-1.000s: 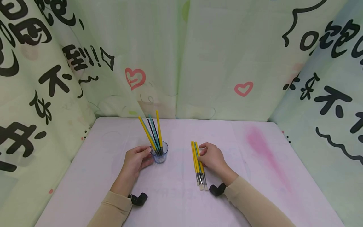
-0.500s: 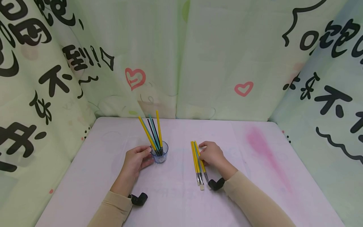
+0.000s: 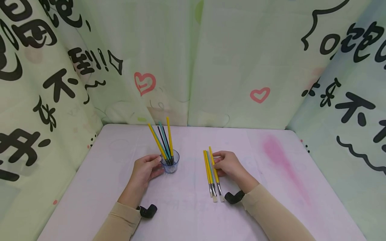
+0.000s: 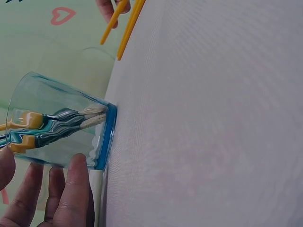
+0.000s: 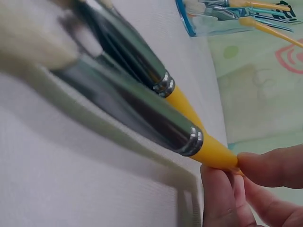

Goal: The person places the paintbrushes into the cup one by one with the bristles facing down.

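Note:
My left hand point(image 3: 147, 169) holds a small clear cup point(image 3: 171, 169) with a blue base, thumb and fingers at its left side. Several paintbrushes point(image 3: 163, 142) with yellow, teal and dark handles stand in it, bristles down, as the left wrist view shows. To the right, my right hand point(image 3: 231, 166) pinches the yellow handle of one paintbrush point(image 5: 218, 152) between thumb and fingers. Its handle end tilts up, and its pale bristles point(image 3: 221, 198) are close over the table. Just left of it, yellow and teal paintbrushes point(image 3: 207, 170) lie side by side, bristles toward me.
A pale pink tabletop point(image 3: 187, 207) spreads under everything, with a darker pink patch point(image 3: 280, 160) at the right. Printed curtains point(image 3: 223, 67) enclose the back and both sides. Black wrist cameras point(image 3: 147, 211) sit at both sleeves.
The right hand has separated one yellow paintbrush from the row, shifting it right and raising its handle end. The left hand and the cup have stayed in place.

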Available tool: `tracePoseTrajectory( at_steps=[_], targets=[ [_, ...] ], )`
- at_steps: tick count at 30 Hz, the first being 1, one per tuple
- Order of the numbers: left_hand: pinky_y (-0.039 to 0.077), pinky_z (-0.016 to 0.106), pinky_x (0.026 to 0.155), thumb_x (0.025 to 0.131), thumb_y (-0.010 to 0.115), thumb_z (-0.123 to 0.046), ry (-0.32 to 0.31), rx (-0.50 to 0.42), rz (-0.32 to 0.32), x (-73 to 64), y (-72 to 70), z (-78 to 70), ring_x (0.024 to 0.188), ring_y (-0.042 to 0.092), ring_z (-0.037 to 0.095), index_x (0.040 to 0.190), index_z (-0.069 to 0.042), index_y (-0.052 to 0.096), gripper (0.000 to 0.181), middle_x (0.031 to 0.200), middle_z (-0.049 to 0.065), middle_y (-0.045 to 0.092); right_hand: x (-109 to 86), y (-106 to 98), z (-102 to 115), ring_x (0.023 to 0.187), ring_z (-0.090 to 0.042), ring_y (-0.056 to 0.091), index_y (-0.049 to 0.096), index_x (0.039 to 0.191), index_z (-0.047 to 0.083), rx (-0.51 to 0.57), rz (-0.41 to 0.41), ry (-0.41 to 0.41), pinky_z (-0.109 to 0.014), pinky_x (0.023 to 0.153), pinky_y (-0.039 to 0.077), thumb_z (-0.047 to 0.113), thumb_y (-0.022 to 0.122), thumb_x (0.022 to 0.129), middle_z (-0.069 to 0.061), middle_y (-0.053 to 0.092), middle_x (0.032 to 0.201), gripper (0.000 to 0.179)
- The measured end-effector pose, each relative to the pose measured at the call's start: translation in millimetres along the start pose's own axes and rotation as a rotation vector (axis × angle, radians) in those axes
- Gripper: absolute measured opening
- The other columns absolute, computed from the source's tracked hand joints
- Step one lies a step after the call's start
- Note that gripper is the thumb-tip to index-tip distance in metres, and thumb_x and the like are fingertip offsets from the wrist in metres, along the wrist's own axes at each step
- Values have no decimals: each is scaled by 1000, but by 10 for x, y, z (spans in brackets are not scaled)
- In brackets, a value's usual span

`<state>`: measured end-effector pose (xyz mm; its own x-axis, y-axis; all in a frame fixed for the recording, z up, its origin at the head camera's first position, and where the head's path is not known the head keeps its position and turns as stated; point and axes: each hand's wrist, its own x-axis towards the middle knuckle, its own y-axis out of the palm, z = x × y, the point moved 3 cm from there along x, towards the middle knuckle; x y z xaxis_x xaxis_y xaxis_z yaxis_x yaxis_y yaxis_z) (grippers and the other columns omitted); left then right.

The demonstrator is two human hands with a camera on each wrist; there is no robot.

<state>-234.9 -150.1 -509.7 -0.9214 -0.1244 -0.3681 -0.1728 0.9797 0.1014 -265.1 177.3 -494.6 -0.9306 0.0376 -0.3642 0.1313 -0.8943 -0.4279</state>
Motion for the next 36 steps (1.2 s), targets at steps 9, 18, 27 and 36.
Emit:
tracePoseTrajectory(
  at_steps=[9, 18, 27, 36],
  targets=[
    [69, 39, 91, 104, 73, -18, -1, 0, -8, -3, 2, 1, 101, 70, 22, 128, -3, 74, 29, 115, 9, 74, -25, -44, 74, 72, -18, 60, 64, 143, 8, 115, -20, -71, -26, 62, 63, -6, 72, 92, -9, 62, 102, 54],
    [69, 40, 92, 104, 73, -18, 0, 1, -1, -5, 0, -3, 100, 71, 21, 128, -3, 74, 28, 115, 9, 74, -45, -29, 198, 85, -19, 64, 63, 145, 11, 190, -85, -110, -31, 69, 68, -3, 72, 94, -10, 62, 111, 53],
    [69, 39, 92, 104, 73, -19, -5, 2, 0, 0, 2, 3, 100, 71, 21, 128, -3, 74, 29, 116, 9, 74, -46, 0, 287, 88, -22, 66, 62, 146, 13, 272, -99, -149, -30, 72, 69, -2, 72, 96, -11, 62, 114, 54],
    [69, 40, 91, 104, 73, -18, -5, -5, 1, 0, -1, 7, 98, 72, 20, 128, -3, 73, 28, 113, 9, 75, -122, 37, 429, 88, -21, 68, 60, 146, 11, 359, -118, -194, -30, 73, 69, -4, 70, 97, -11, 61, 115, 53]
  ],
)
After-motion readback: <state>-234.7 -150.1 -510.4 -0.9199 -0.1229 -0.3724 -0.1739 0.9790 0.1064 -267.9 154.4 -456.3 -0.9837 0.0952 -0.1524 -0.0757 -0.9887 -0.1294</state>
